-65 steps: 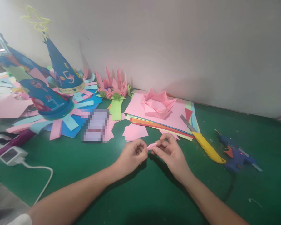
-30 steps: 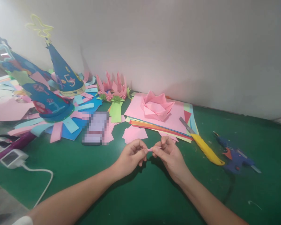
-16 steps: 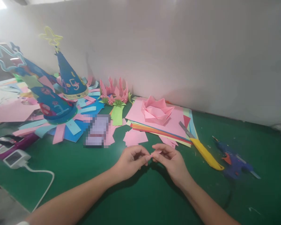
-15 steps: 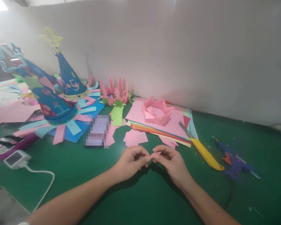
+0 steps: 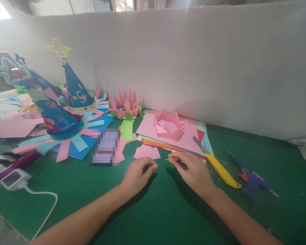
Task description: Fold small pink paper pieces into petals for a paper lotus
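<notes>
My left hand (image 5: 139,174) hovers over the green table with thumb and fingertips together, and nothing shows between them. Across a small gap, my right hand (image 5: 192,172) pinches a small piece of pink paper (image 5: 167,159), only its thin tip poking out past the fingers. Beyond my hands lie pink paper pieces (image 5: 146,152) and a stack of coloured paper sheets (image 5: 145,126). A folded pink paper flower (image 5: 169,126) sits on that stack.
To the right lie a yellow-handled cutter knife (image 5: 224,173) and a blue glue gun (image 5: 253,180). At left are a blurred phone (image 5: 105,146), blue cone hats (image 5: 78,88), a pink paper crown (image 5: 124,103) and a white charger (image 5: 15,179) with its cable. A pale wall stands behind.
My hands, together on the small pink paper before, have come apart. The paper has stayed with my right hand, which shifted slightly right. The view has tilted up a little.
</notes>
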A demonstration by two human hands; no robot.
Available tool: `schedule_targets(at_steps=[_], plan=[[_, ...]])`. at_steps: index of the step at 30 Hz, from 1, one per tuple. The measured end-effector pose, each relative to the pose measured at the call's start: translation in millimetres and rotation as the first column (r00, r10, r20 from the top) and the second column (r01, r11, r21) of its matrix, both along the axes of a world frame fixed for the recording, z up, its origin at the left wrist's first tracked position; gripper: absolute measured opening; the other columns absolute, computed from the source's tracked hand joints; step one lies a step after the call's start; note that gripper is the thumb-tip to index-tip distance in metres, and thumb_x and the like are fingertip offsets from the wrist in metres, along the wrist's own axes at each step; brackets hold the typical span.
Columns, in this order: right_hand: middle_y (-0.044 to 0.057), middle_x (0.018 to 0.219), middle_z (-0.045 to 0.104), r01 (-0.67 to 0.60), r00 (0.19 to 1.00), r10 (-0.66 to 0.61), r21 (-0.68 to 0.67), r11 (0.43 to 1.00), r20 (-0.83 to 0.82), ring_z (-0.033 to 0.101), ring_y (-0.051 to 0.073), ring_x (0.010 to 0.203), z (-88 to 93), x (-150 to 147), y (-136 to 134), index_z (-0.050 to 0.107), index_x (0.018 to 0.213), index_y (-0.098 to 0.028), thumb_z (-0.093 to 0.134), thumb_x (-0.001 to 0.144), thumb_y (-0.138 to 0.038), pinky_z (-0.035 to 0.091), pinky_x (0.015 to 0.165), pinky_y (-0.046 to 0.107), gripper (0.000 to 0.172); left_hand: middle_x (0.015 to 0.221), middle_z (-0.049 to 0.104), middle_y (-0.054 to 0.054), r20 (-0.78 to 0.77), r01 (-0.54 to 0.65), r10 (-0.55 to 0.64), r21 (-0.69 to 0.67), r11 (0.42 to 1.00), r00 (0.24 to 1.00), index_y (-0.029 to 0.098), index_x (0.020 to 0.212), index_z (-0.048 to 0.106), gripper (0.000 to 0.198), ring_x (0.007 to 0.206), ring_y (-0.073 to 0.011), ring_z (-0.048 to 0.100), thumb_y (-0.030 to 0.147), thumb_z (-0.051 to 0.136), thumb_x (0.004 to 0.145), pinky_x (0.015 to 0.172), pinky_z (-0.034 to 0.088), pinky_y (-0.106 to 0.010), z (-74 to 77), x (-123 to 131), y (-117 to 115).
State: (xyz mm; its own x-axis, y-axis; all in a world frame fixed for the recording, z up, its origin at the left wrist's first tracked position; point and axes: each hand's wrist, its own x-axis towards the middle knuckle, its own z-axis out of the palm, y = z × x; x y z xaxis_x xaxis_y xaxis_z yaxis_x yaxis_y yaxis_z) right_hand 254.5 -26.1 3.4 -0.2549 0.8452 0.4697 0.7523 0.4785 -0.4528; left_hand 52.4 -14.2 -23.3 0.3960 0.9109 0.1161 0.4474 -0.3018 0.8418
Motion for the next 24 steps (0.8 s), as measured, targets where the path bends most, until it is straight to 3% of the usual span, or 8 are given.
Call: schedule_targets(at_steps=[3,6,10,17,21,24], plan=[[0.004,0.078,0.068,-0.023,0.985,0.01,0.075,0.997,0.17,0.061,0.018,0.074,-11.7,5,21,0.063,0.084,-0.017,0.049,0.089,-0.015,0.046,0.069,0.031,0.015,0.086,0.066,-0.002,-0.081,-0.019,0.036,0.202,0.979,0.996,0.019,0.088,0.059,0.013,0.082,-0.016,0.059,0.02,0.046,0.089,0.076,0.045,-0.029,-0.2,-6,4],[0.004,0.077,0.067,-0.072,0.956,0.044,0.087,0.994,0.291,0.056,0.019,0.075,-20.0,6,33,0.063,0.076,-0.016,0.049,0.088,-0.013,0.044,0.07,0.032,0.019,0.112,0.062,-0.005,-0.198,0.086,-0.015,0.358,0.93,0.98,0.021,0.107,0.056,0.021,0.109,-0.0201,0.053,0.018,0.045,0.089,0.095,0.04,-0.038,-2.5,-9,8],[0.005,0.076,0.067,-0.044,0.902,-0.009,0.113,0.993,0.431,0.053,0.02,0.076,-22.2,7,38,0.066,0.076,-0.017,0.049,0.09,-0.015,0.039,0.07,0.034,0.021,0.134,0.048,-0.009,-0.408,0.186,-0.023,0.366,0.912,0.913,0.021,0.121,0.05,0.032,0.128,-0.0269,0.039,0.026,0.048,0.089,0.106,0.03,-0.049,-9.0,-8,10],[0.006,0.088,0.064,0.062,0.812,-0.123,0.124,0.99,0.571,0.048,0.022,0.083,-24.9,5,25,0.066,0.094,-0.019,0.06,0.085,-0.022,0.031,0.07,0.034,0.012,0.127,0.053,-0.008,-0.463,0.226,-0.042,0.351,0.908,0.885,0.02,0.112,0.054,0.026,0.121,-0.0268,0.043,0.026,0.051,0.088,0.104,0.031,-0.05,-6.9,-10,11],[0.006,0.089,0.063,0.106,0.843,-0.161,0.136,0.985,0.513,0.048,0.021,0.081,-25.4,8,21,0.066,0.102,-0.023,0.055,0.087,-0.018,0.03,0.069,0.034,0.02,0.111,0.058,-0.006,-0.429,0.223,-0.051,0.361,0.906,0.902,0.019,0.097,0.057,0.012,0.109,-0.0228,0.05,0.019,0.048,0.089,0.096,0.039,-0.043,-3.2,-10,12],[0.007,0.091,0.063,0.118,0.897,-0.171,0.151,0.981,0.407,0.05,0.022,0.083,-14.7,12,16,0.063,0.113,-0.024,0.053,0.088,-0.024,0.033,0.07,0.035,0.026,0.108,0.057,-0.007,-0.412,0.196,-0.036,0.354,0.915,0.911,0.018,0.098,0.055,0.014,0.105,-0.0225,0.051,0.016,0.045,0.089,0.092,0.042,-0.042,-4.7,-10,12]])
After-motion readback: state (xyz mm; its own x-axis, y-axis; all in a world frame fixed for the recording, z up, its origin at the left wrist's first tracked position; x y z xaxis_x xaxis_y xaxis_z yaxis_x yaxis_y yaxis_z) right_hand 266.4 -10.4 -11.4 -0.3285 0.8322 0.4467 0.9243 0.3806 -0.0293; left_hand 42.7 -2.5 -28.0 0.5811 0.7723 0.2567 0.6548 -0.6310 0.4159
